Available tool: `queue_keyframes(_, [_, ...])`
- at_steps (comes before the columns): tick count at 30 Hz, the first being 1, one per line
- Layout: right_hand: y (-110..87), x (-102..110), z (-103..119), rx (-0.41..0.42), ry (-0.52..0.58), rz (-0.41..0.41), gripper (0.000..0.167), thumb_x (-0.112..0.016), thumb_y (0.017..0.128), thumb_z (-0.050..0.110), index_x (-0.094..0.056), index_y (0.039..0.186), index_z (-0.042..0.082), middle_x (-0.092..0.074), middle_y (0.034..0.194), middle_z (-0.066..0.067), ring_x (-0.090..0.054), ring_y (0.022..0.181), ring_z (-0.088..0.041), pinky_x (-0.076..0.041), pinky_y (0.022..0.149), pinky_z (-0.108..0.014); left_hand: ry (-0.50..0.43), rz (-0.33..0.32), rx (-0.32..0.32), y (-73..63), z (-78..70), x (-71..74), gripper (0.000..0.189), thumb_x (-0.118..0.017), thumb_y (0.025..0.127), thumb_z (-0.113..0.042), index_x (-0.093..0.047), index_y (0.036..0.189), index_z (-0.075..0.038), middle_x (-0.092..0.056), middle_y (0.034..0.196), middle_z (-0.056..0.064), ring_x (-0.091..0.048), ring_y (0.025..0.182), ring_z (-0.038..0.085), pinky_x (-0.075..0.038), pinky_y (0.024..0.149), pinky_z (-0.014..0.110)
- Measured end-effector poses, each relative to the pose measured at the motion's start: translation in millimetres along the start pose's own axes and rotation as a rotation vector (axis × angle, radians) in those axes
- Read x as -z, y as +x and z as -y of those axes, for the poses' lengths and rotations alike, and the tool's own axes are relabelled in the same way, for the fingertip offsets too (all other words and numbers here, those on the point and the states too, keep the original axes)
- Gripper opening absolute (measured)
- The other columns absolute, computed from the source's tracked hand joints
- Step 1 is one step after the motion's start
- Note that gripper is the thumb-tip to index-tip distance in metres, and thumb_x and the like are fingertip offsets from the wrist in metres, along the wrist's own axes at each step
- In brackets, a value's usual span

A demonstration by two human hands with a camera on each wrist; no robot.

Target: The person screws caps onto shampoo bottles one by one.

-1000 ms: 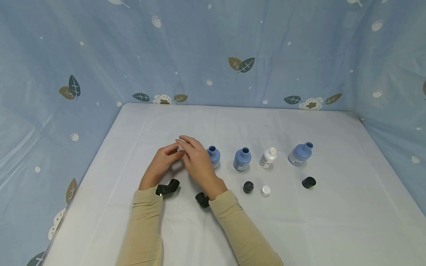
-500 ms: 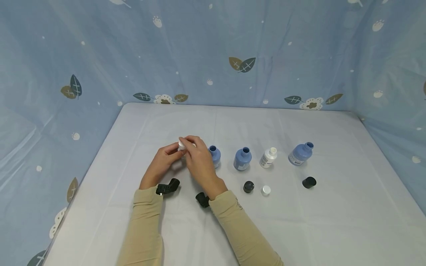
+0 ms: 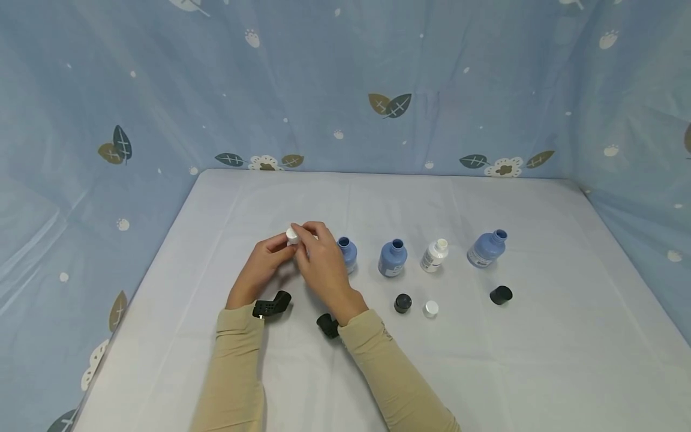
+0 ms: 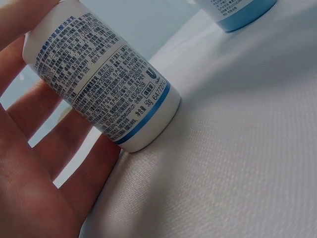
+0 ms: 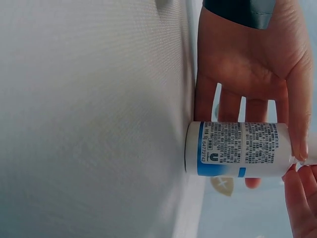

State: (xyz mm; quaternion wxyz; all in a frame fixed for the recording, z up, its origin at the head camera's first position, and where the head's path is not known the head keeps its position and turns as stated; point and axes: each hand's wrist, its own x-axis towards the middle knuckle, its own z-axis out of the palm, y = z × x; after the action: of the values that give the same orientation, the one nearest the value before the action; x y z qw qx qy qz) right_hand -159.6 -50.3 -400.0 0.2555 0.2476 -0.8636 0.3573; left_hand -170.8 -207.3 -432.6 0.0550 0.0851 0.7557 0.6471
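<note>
White bottle (image 5: 237,148), head view's centre-left.
Left hand (image 3: 261,264) curls round it; right hand (image 3: 326,267) pinches its cap (image 3: 292,237). Uncapped bottles (image 3: 392,259), centre-right: contents hidden.

Held bottle (image 4: 101,79), number: I read 64772742 in the right wrist view; from the left wrist, the end runs round the curve.
Held bottle, weight: 净含量 50g, just beside that number.
Held bottle, logo: I make out a dark U-shaped mark in both wrist views.
Held bottle, small print: dense rows of Chinese characters, mostly too fine for me.
Blue-based bottle (image 4: 237,9): small Chinese print, cut off by the frame, not readable.
Blue bottles (image 3: 393,261) and other white bottle (image 3: 434,258): labels too small for me to read.
</note>
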Motion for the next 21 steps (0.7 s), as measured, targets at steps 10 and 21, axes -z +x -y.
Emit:
queue_keyframes(10, [0.3,0.1,0.6,0.017,0.024,0.005,0.035,-0.052,0.086,0.01,-0.056,0.12,0.012,-0.05,0.118,-0.003,-0.049,0.105,-0.013,-0.044,0.079,-0.021,-0.001,-0.009,0.013,-1.0,-2.9,-0.1,0.037,-0.059,0.086,-0.031,-0.058,0.12,-0.016,-0.056,0.118,0.002,-0.047,0.109,0.013,-0.035,0.091,0.03])
queue_keyframes(21, [0.5,2.2,1.4,0.045,0.004,0.073,0.035,-0.051,0.087,0.012,-0.057,0.12,0.017,-0.044,0.131,0.002,-0.042,0.116,-0.01,-0.041,0.085,-0.023,0.021,-0.016,0.024,-8.1,-25.6,-5.4,0.027,-0.058,0.087,-0.024,-0.062,0.108,-0.007,-0.061,0.099,-0.004,-0.049,0.097,0.011,-0.036,0.086,0.028])
